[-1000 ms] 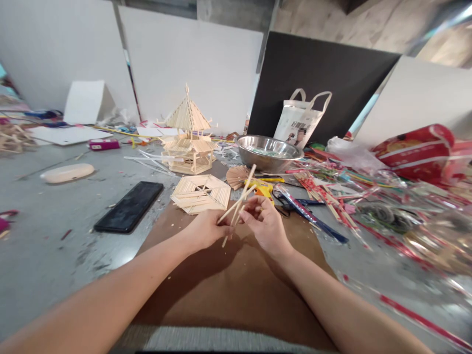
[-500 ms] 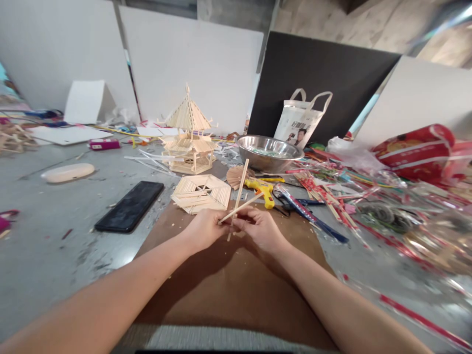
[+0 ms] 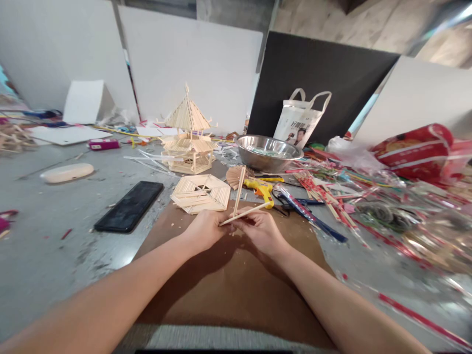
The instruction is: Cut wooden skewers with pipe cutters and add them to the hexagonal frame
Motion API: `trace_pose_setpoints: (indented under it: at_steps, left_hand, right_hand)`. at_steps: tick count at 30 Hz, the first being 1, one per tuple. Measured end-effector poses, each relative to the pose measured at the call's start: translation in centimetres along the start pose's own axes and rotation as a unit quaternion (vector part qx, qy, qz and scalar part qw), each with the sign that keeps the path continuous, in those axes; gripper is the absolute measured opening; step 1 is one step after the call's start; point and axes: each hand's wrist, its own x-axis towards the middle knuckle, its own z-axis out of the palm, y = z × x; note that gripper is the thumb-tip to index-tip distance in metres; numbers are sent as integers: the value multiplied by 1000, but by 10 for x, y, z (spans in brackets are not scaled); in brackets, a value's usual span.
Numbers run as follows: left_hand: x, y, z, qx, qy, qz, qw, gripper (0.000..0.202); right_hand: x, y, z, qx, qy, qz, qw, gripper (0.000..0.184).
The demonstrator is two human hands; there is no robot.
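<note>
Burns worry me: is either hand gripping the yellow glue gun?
No, the yellow glue gun lies beyond both hands, which hold thin wooden sticks.

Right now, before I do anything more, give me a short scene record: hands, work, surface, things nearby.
Left hand: fingers closed on thin pale wooden sticks
Right hand: fingers closed on the same sticks, beside the left hand
Sticks: one slants across the others; exact grip partly hidden
Surface: flat brown sheet under both hands
Just beyond: pale hexagonal stick panel, yellow glue gun to its right
Farther back: pale pagoda-shaped stick model, round shiny metal bowl
Left of the hands: black rectangular phone
</note>
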Motion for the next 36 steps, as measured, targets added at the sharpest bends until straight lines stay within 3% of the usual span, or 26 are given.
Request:
trace_pose_setpoints:
  at_steps: [8,15,20,25,27,30,32,34,36]
  left_hand:
    - [2,-3,1,-12,-13,7,1000,22]
    - [-3,3,-4,-34,13,15,999,19]
    - [-4,6,-12,-124,87,6,988,19]
    - [2,-10,-13,-22,202,-106,973,31]
    - [3,-15,-12,36,252,-103,962,44]
    - [2,-12,-11,111,308,-32,944,46]
    - [0,-6,-9,124,293,41,947,33]
    - [-2,1,-7,101,214,92,967,22]
    - [-4,5,-5,51,108,88,989,26]
  right_hand:
    - [3,2,-1,15,-16,9,1000,14]
    - [3,5,-6,-67,4,7,998,15]
    - [4,8,-11,-109,22,13,994,15]
    - [5,8,-11,-129,35,17,991,16]
    - [5,8,-11,-119,37,22,992,16]
    - [5,7,-10,-83,45,38,995,15]
    - [4,5,-8,-46,46,53,996,14]
    - [3,3,-6,-5,38,60,997,13]
    - [3,0,-4,29,29,59,997,14]
